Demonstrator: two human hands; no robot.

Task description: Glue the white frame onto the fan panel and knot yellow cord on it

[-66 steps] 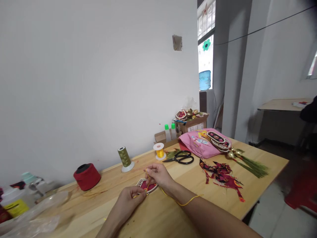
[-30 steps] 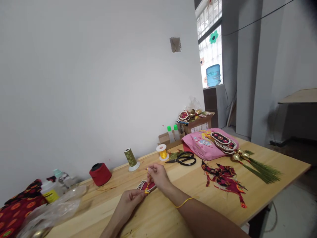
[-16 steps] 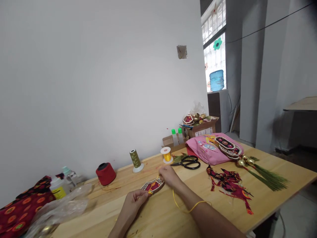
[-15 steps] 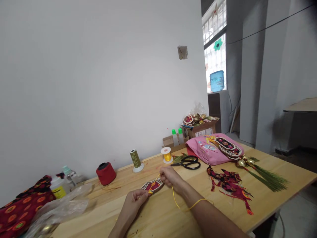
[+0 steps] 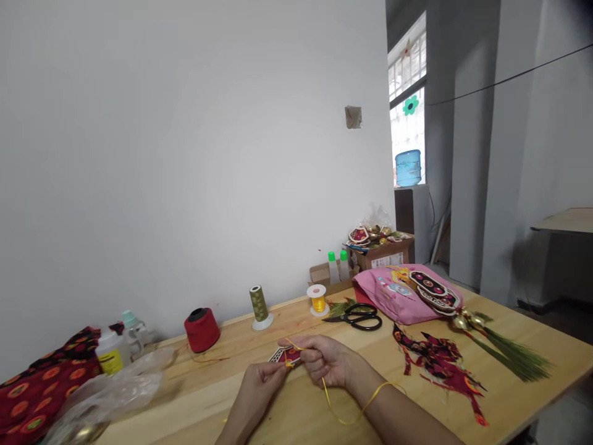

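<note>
My left hand (image 5: 263,378) and my right hand (image 5: 324,358) meet low in the middle of the view, above a wooden table (image 5: 500,321). Both pinch a small red embroidered ornament (image 5: 285,355) between them. A yellow cord (image 5: 345,415) runs from the ornament through my right fingers, loops down and lies over my right wrist. My left fingers are closed on the ornament's near edge, and my right fingers are curled over its far side and the cord.
Along the wall stand a red thread cone (image 5: 201,329), a green-gold spool (image 5: 260,306) and a yellow cord reel (image 5: 317,299). Black scissors (image 5: 357,317), a pink cloth (image 5: 398,293), a red paper cutout (image 5: 440,364) and green tassels (image 5: 509,352) lie right. Bottles (image 5: 111,351), plastic wrap and red fabric sit left.
My right hand has drawn back toward me and closed over the ornament, which came nearer with it. The cord's loop now hangs lower over my wrist. My head has tilted up slightly.
</note>
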